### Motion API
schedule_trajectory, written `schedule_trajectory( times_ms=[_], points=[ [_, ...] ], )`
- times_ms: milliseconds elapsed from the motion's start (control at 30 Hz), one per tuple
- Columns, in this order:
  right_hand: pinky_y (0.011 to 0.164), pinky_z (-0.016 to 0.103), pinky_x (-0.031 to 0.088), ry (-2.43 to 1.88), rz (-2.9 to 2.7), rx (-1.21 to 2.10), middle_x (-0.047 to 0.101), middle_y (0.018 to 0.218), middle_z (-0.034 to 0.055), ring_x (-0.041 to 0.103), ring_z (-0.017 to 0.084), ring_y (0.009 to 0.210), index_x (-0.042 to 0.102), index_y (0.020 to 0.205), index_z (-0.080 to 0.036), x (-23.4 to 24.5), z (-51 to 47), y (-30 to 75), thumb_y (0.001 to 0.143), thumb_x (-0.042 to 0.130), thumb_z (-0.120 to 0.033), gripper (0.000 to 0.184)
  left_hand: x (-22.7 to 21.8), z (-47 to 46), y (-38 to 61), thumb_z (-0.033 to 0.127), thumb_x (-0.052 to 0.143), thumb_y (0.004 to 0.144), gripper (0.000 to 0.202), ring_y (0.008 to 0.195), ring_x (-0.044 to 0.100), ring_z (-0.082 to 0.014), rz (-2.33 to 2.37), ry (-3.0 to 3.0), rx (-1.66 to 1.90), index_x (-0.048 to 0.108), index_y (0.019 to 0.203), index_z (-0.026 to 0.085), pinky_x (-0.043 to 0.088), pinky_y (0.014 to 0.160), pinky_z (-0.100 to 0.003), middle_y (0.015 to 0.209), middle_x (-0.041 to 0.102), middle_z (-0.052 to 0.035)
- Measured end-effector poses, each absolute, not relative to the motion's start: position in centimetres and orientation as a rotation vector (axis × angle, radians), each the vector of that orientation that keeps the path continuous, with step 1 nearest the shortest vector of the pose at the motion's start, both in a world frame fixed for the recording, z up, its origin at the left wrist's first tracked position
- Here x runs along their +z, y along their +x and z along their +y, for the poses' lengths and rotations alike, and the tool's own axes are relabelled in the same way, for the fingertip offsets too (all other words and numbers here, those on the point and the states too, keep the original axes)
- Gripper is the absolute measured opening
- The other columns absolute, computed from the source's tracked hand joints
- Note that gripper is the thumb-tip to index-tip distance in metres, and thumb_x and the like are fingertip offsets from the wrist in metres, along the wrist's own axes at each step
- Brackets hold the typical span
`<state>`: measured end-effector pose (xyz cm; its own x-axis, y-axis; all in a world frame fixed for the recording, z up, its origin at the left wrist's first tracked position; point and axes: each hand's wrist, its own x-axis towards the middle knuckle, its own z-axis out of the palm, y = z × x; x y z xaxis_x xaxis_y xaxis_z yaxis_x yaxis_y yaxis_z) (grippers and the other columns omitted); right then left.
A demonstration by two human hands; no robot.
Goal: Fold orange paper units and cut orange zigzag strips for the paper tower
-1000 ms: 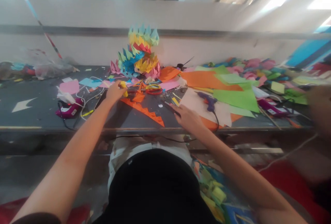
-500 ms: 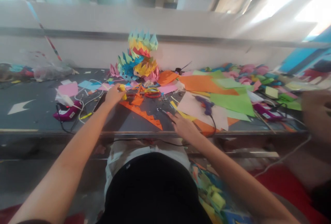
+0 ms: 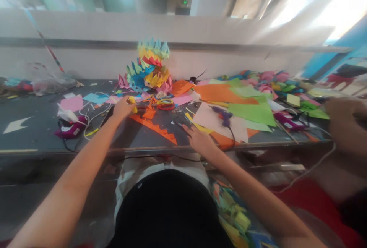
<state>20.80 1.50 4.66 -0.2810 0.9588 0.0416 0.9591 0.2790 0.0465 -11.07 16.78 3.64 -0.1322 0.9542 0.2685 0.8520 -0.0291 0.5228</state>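
Observation:
On the left, my left hand (image 3: 122,109) is closed around a small yellow object (image 3: 132,104), whose kind I cannot make out. My right hand (image 3: 200,138) lies low over the table near its front edge. A slim, pen-like tool (image 3: 180,125) with a pale tip sticks out from its fingers. Between the hands is an orange paper strip (image 3: 155,127) with a zigzag edge. Just above it lie a folded orange paper piece (image 3: 149,112) and yellow-and-red-handled scissors (image 3: 165,105). Behind them stands a stacked, pointed model of folded coloured paper (image 3: 151,66).
A purple glue gun (image 3: 222,115) rests on pale paper right of my right hand. Green sheets (image 3: 252,111) and orange sheets (image 3: 220,93) spread behind it. Purple boxes with cords sit at left (image 3: 71,127) and right (image 3: 289,122). Another person's blurred hand (image 3: 346,124) is at far right.
The view has shifted slightly, so the table's things appear a little further left. Both hands keep nearly the same places and grips.

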Motion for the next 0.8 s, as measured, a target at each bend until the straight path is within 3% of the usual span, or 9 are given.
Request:
schedule_trajectory(
  times_ms=[167,433,633,700,800],
  points=[
    [0.079,0.027,0.041,-1.893,-2.474,-0.117,0.055,0.114,0.0111,0.056,0.019,0.095,0.03,0.14,-0.02,5.2,1.5,20.4,0.091,0.03,-0.022,0.049,3.2,17.3,-11.3,0.038,0.058,0.073,0.035,0.086,0.06,-0.0216,2.049,2.012,0.973,0.056,0.103,0.021,0.042,0.068,-0.027,0.093,0.065,-0.0039],
    [0.077,0.028,0.042,-1.858,-2.394,-0.095,0.057,0.111,0.0104,0.058,0.02,0.093,0.035,0.137,-0.02,4.2,1.3,20.6,0.089,0.036,-0.022,0.048,2.6,18.0,-11.7,0.039,0.058,0.073,0.035,0.08,0.06,-0.0183,2.008,1.99,1.001,0.056,0.103,0.021,0.041,0.066,-0.024,0.092,0.063,-0.0025],
    [0.084,0.033,0.042,-1.739,-2.196,0.151,0.059,0.114,0.0113,0.055,0.023,0.101,0.042,0.132,-0.019,2.9,1.7,21.9,0.087,0.043,-0.026,0.046,2.5,18.0,-11.7,0.039,0.059,0.073,0.037,0.079,0.06,-0.0186,1.993,1.991,1.022,0.055,0.105,0.02,0.041,0.067,-0.025,0.091,0.063,-0.0027],
    [0.077,0.034,0.046,-1.662,-1.927,0.339,0.06,0.109,0.0112,0.057,0.023,0.094,0.04,0.133,-0.019,2.7,1.7,22.3,0.085,0.045,-0.031,0.049,2.5,18.0,-11.7,0.037,0.058,0.074,0.037,0.08,0.06,-0.0187,1.992,1.988,1.019,0.055,0.106,0.02,0.042,0.068,-0.025,0.091,0.063,-0.0029],
    [0.054,0.026,0.046,-1.502,-1.485,0.864,0.061,0.09,0.0055,0.057,0.015,0.066,0.04,0.13,-0.02,2.5,1.1,22.7,0.082,0.046,-0.036,0.051,2.5,17.9,-11.6,0.036,0.057,0.074,0.035,0.083,0.06,-0.0195,2.011,1.995,1.003,0.055,0.105,0.02,0.042,0.069,-0.026,0.091,0.063,-0.003]
  ],
)
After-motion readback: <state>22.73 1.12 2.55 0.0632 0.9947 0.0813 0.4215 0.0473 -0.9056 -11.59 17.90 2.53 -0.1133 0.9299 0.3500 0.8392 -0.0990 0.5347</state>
